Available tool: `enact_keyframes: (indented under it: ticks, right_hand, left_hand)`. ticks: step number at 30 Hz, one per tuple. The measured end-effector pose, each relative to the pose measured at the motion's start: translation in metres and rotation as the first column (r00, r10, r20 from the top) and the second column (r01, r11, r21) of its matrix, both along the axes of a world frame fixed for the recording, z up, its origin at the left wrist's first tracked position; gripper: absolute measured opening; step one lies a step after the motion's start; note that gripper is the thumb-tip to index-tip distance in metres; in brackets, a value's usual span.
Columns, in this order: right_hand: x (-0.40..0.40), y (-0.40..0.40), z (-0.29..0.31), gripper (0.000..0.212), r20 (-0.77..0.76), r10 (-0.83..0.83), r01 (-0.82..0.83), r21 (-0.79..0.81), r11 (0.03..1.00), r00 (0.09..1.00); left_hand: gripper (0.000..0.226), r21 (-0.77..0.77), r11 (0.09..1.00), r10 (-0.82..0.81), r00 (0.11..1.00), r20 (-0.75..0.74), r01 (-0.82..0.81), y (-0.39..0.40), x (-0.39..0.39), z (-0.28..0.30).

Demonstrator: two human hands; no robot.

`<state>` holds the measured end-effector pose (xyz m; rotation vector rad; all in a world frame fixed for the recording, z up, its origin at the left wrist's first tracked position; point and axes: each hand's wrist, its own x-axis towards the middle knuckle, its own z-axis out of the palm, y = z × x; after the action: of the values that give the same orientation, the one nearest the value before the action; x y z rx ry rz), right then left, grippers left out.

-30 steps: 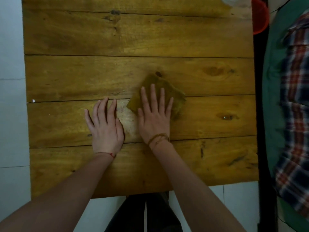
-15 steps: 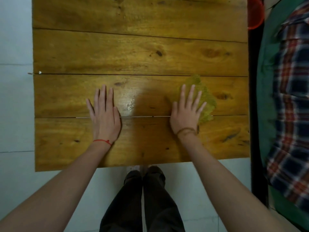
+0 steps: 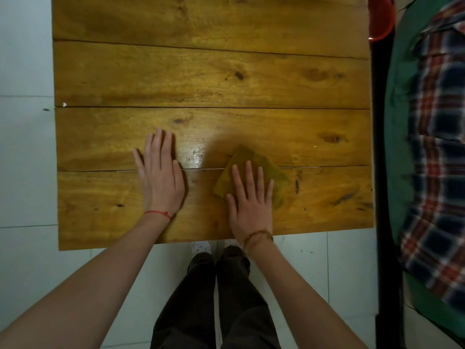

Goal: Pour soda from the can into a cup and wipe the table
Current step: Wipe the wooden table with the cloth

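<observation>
While the right hand [image 3: 249,197] lies flat with its fingers spread, its grip open and pressing down rather than closing around anything, a yellow-green cloth [image 3: 254,170] sits under its fingers on the wooden desk [image 3: 201,71]. That cloth sticks out beyond the fingertips and to the outer side of the hand, with one corner pointing away from the person, and it straddles the seam between the two nearest planks. To the inner side of this hand, well apart from it, the left hand [image 3: 161,182] rests palm down on the bare wood, fingers together and straight, its grip likewise open and holding nothing. A glossy wet-looking patch [image 3: 198,152] shines on the plank between the two hands, just beyond their fingertips. A red string [image 3: 158,213] circles the left wrist, and a brown cord bracelet [image 3: 258,236] circles the right. Far beyond the right hand, at the desk's far outer corner, part of a red round object [image 3: 380,18] shows at the frame's edge. Neither can nor cup is visible.
</observation>
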<state>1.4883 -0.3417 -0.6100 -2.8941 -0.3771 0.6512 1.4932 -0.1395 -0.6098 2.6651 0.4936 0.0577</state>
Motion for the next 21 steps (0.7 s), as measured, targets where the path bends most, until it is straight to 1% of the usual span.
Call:
enact_keyframes:
  ticks: [4,8,10,12,14,17,19,21]
  right_hand:
    - [0.071,-0.003,-0.008,0.062,0.081,-0.141,0.143,-0.02,0.989,0.987]
    - [0.141,0.022,-0.015,0.062,0.124,-0.197,0.199,-0.001,0.98,0.972]
    - [0.156,0.05,-0.016,0.063,0.132,-0.156,0.157,0.001,0.988,0.979]
    - [0.158,0.084,-0.015,0.063,0.144,-0.035,0.032,0.024,0.999,0.989]
    - [0.15,0.106,-0.011,0.061,0.136,0.112,-0.121,0.062,0.991,0.984]
    - [0.157,0.097,-0.008,0.059,0.129,0.22,-0.234,0.099,0.967,0.967]
    - [0.176,0.077,-0.011,0.06,0.142,0.194,-0.204,0.06,0.977,0.971]
    - [0.207,0.063,-0.014,0.061,0.153,0.079,-0.082,0.017,0.996,0.985]
  left_hand:
    - [0.056,0.04,0.999,-0.028,0.999,-0.045,0.029,0.003,0.037,-0.005]
    - [0.058,0.128,0.992,0.018,0.991,-0.129,-0.001,0.004,0.061,-0.016]
    - [0.058,0.144,0.99,0.034,0.988,-0.15,-0.012,0.003,0.063,-0.019]
    - [0.059,0.137,0.99,0.035,0.988,-0.153,-0.014,0.003,0.063,-0.018]
    - [0.06,0.139,0.99,0.039,0.986,-0.16,-0.017,0.004,0.063,-0.016]
    - [0.059,0.138,0.99,0.034,0.984,-0.176,-0.009,0.005,0.064,-0.013]
    - [0.059,0.137,0.991,0.026,0.982,-0.187,-0.001,0.005,0.064,-0.011]
    - [0.059,0.146,0.989,0.029,0.98,-0.195,0.0,0.005,0.064,-0.012]
